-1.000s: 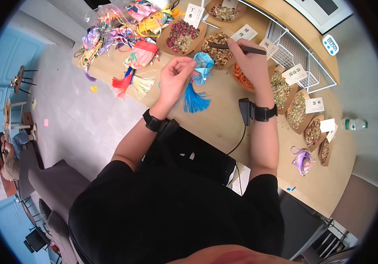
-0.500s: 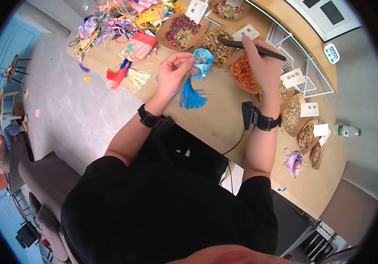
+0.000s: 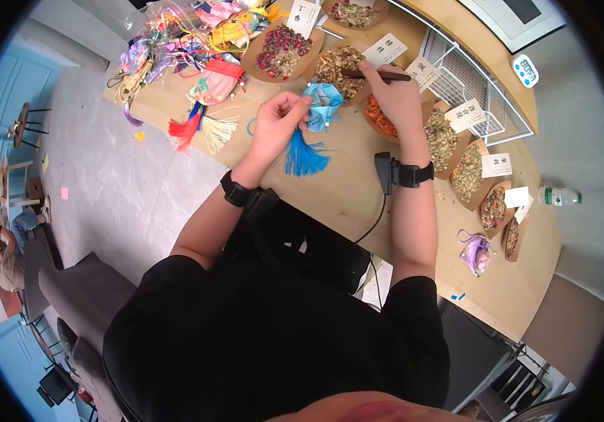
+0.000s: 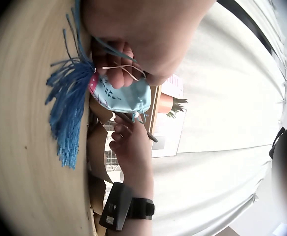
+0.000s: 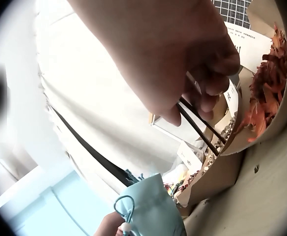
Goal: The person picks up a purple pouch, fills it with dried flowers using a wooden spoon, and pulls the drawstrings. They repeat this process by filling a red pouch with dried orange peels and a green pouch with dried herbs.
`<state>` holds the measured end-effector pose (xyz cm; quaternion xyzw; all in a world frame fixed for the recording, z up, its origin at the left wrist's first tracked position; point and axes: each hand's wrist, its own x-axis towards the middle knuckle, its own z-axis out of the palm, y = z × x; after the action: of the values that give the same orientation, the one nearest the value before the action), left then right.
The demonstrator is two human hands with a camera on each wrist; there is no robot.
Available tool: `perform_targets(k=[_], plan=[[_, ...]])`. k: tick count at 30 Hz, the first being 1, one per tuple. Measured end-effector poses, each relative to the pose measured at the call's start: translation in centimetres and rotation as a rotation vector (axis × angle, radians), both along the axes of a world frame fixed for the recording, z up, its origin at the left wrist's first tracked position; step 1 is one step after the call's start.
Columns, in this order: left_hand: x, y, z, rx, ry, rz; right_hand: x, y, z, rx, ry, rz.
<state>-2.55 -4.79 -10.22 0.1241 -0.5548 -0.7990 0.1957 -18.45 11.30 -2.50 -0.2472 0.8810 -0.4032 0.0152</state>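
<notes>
My left hand (image 3: 279,123) pinches the rim of a light blue drawstring pouch (image 3: 324,107), whose mouth faces up. A blue tassel (image 3: 305,156) hangs from it over the table. In the left wrist view the pouch (image 4: 121,96) shows dark printed marks and thin cords. To its right, my right hand (image 3: 395,105) holds dark tweezers (image 3: 397,75). The tweezers (image 5: 197,125) reach down with their two prongs slightly apart, tips at the brown chopped herbs (image 3: 337,74) in a paper tray. Orange-red petals (image 5: 269,98) fill the tray beside that.
More paper trays of dried flowers, with name cards (image 3: 465,114), curve along the table to the right. Colourful pouches and tassels (image 3: 196,42) are heaped at the back left. A purple pouch (image 3: 476,254) lies right, and a wire rack (image 3: 460,88) and a timer (image 3: 525,72) stand behind.
The tweezers swung right, away from the brown herbs, then came back left to them. My left hand keeps its hold on the blue pouch. The head view shifted slightly.
</notes>
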Motion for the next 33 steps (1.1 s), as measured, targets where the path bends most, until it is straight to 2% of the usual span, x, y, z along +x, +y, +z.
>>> perform_targets(k=[4,7,12,19,22,25,28,33], plan=[[0.0,-0.1,-0.2,0.000,0.003,-0.005,0.5,-0.3,-0.4,-0.047,-0.045,0.125],[0.0,0.0,0.0,0.010,0.006,-0.007,0.4,-0.5,-1.2,-0.055,-0.004,0.157],[0.2,-0.2,-0.1,0.020,0.028,-0.032,0.2,-0.5,-1.4,-0.224,0.023,0.165],[0.3,-0.2,0.2,0.010,0.033,-0.028,1.2,0.8,3.4,-0.303,-0.101,0.183],[0.3,-0.1,0.3,0.022,0.034,-0.023,3.3,0.8,5.7,-0.230,-0.213,0.214],[0.3,-0.1,0.3,0.031,0.041,-0.024,3.7,0.5,4.9,-0.230,-0.132,0.205],[0.1,-0.2,0.2,0.048,0.044,-0.011,2.4,1.1,5.1,-0.215,-0.060,0.110],[0.2,-0.1,0.0,0.056,0.059,0.011,0.9,1.9,3.3,0.032,-0.027,0.035]])
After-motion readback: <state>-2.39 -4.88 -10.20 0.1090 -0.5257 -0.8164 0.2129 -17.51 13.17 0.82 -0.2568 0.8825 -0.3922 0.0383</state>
